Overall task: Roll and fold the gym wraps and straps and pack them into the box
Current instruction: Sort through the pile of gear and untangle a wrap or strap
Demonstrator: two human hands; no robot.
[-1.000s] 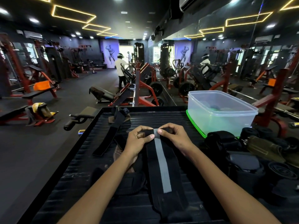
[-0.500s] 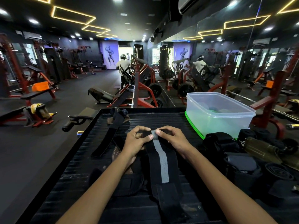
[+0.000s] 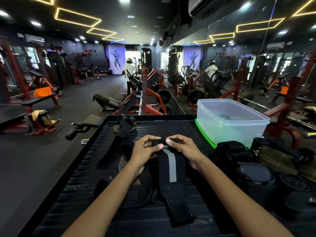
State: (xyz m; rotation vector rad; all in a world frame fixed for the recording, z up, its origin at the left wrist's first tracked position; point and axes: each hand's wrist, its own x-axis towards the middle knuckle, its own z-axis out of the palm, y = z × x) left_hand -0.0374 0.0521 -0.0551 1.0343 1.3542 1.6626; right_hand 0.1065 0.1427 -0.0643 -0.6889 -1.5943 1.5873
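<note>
A black wrist wrap [image 3: 171,177] with a grey middle stripe lies lengthwise on the black ribbed mat [image 3: 171,127], its far end curled into a small roll. My left hand [image 3: 145,151] and my right hand [image 3: 184,149] both pinch that rolled end, thumbs on top. The clear plastic box [image 3: 230,124] stands at the far right on a green lid [image 3: 203,134]. A long black strap [image 3: 118,142] lies to the left. Under my left wrist lies another dark wrap [image 3: 133,194].
A heap of rolled and loose dark wraps [image 3: 256,171] and an olive strap [image 3: 275,159] fills the right side below the box. Beyond the mat's far edge stand red gym machines, benches and a mirror wall. A person in white [image 3: 129,74] stands far back.
The roll at the wrap's far end has grown and moved toward me, so less of the grey stripe shows. Both hands kept their pinch on it.
</note>
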